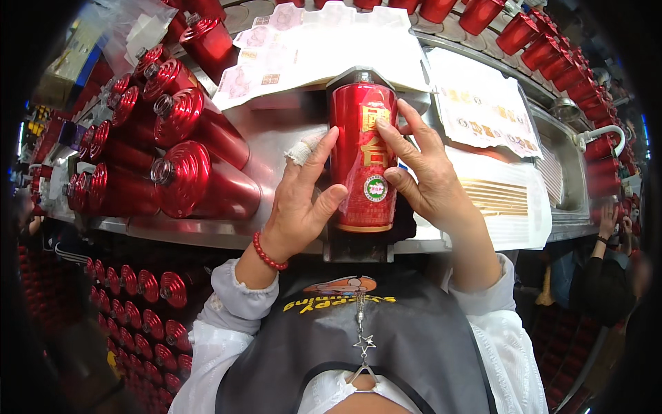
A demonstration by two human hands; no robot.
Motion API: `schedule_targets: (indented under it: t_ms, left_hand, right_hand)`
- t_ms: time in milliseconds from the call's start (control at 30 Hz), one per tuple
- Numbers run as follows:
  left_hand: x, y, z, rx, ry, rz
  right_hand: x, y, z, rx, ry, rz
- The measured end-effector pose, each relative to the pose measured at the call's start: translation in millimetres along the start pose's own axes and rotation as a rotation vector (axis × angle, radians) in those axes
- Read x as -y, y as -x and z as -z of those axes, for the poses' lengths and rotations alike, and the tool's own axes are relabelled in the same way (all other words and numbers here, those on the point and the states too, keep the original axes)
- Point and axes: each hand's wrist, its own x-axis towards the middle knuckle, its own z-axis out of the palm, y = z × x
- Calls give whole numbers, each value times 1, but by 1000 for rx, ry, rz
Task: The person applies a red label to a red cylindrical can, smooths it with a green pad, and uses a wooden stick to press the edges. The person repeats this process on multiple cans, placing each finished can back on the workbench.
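Observation:
A glossy red bottle (362, 155) with gold lettering and a round green-and-white sticker lies in a dark cradle (357, 246) in front of me. Its far end points away from me. Against its left side rest the straight fingers of my left hand (296, 196); one finger is wrapped in white bandage, and the thumb sticks out near the bottle's lower part. From the right, my right hand (429, 169) touches the bottle with spread fingers, fingertips on its front near the lettering and thumb beside the sticker. Neither hand wraps round the bottle.
Several red bottles (207, 176) with ridged shoulders crowd the metal table on the left. White label sheets (331, 52) lie behind the cradle, a printed sheet (486, 103) and gold strips (493, 196) to the right. A sink (571, 183) stands further right. Another person's hand (608, 221) shows at far right.

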Motion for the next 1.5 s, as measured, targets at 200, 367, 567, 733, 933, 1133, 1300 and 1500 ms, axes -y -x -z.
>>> schedule_targets:
  t_ms: [200, 367, 567, 733, 933, 1133, 1300, 1500]
  left_hand:
    - [10, -1, 3, 23, 75, 107]
    - [8, 2, 2, 24, 27, 52]
    - [8, -3, 4, -57, -142, -142]
    - [-6, -12, 7, 55, -244, -166]
    - [-9, -13, 11, 49, -250, -131]
    - [-6, -18, 12, 82, -272, -188]
    - [-13, -12, 10, 105, -272, -149]
    - [-8, -16, 11, 90, -275, -152]
  right_hand:
    - [-4, -3, 3, 33, 45, 12]
    - [-4, -5, 7, 72, 31, 2]
    - [-3, -8, 12, 89, 34, 6]
    - [-2, -6, 11, 96, 54, 11]
    - [0, -14, 13, 114, 77, -2]
    - [1, -12, 13, 95, 65, -5]
    - [5, -8, 14, 104, 71, 24]
    - [0, -19, 17, 132, 87, -4]
